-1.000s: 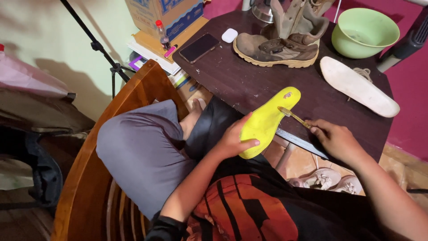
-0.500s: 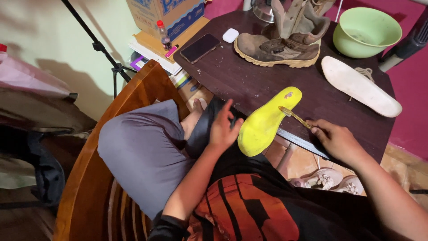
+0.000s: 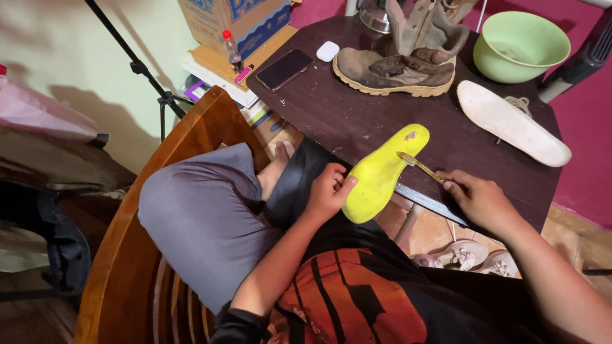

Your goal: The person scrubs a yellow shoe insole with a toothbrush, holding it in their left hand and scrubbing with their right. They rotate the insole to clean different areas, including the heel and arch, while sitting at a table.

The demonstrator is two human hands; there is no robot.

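Now left hand regrips the yellow insole lower at its heel edge — right hand keeps the small brush on it, scrubbing continues.

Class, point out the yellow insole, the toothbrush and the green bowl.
Yellow insole (image 3: 381, 175), head view, middle of its flat face.
Toothbrush (image 3: 421, 167), head view, on its handle.
Green bowl (image 3: 488, 64), head view, outer wall.

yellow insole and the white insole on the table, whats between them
In the head view, the brush in the right hand and bare dark table lie between yellow insole and white insole.
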